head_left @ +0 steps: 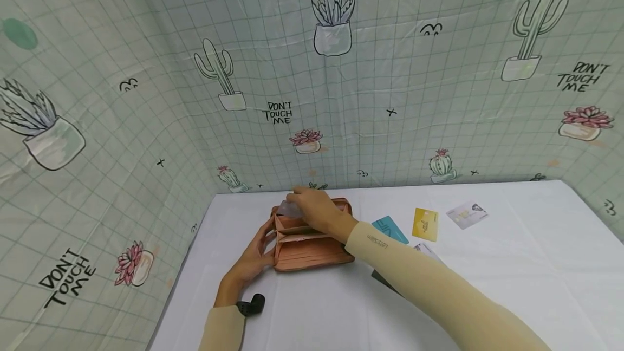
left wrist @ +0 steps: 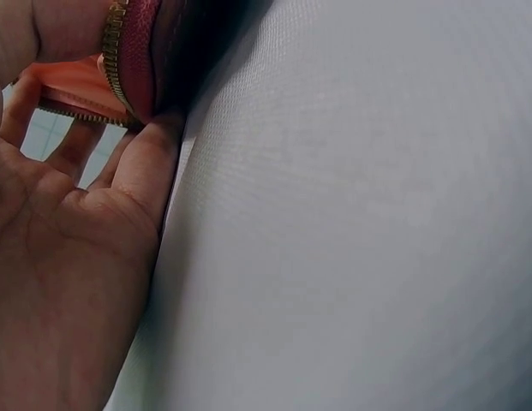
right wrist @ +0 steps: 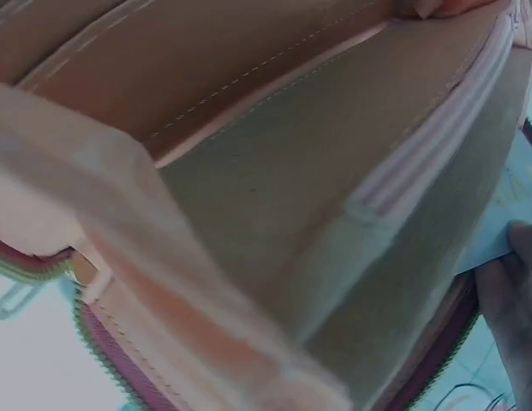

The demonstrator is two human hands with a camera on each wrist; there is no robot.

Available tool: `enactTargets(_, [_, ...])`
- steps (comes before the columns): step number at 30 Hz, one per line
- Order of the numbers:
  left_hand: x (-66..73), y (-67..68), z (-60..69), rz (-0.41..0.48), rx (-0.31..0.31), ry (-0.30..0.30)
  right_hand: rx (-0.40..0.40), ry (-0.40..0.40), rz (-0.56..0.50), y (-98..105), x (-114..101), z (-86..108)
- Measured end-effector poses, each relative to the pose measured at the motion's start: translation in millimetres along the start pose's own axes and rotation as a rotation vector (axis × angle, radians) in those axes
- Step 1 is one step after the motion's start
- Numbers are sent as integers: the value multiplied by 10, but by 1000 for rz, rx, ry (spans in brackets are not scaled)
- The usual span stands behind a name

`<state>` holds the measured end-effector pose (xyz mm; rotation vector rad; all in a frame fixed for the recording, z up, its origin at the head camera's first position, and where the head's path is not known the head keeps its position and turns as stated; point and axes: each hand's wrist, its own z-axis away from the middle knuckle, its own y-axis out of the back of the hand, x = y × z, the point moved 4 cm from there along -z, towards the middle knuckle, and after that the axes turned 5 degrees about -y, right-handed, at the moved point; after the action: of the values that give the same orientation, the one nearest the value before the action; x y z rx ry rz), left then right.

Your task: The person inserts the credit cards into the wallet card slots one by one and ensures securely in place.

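Observation:
An orange-lined zip wallet (head_left: 312, 253) lies unzipped on the white table, its compartments spread. My left hand (head_left: 251, 259) grips the wallet's left side; the left wrist view shows that hand (left wrist: 77, 223) with thumb and fingers around the zipped edge (left wrist: 139, 60). Over the far-left part of the wallet, my right hand (head_left: 317, 209) pinches a pale, translucent-looking card (head_left: 290, 209). In the right wrist view the fingers (right wrist: 510, 312) hold this card (right wrist: 493, 235) at the outer edge of the wallet's interior (right wrist: 248, 197); how deep it sits there I cannot tell.
Right of the wallet lie a teal card (head_left: 390, 229), a yellow card (head_left: 426, 224) and a whitish card (head_left: 467, 215). Another pale card (head_left: 425, 249) and a dark flat item (head_left: 385, 281) are partly under my right sleeve. A patterned cloth (head_left: 370, 85) hangs behind the table.

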<state>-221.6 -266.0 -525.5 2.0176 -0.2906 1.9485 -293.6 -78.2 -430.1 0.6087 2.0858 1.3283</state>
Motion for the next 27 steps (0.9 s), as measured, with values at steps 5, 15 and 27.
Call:
enactTargets(5, [2, 0, -4, 6, -9, -10, 2, 51, 76, -14, -65, -31])
enactTargets(15, [25, 1, -1, 3, -11, -1, -76, 88, 105, -50, -75, -90])
enactTargets(27, [23, 5, 5, 0, -8, -2, -122, 58, -146, -38, 88, -82])
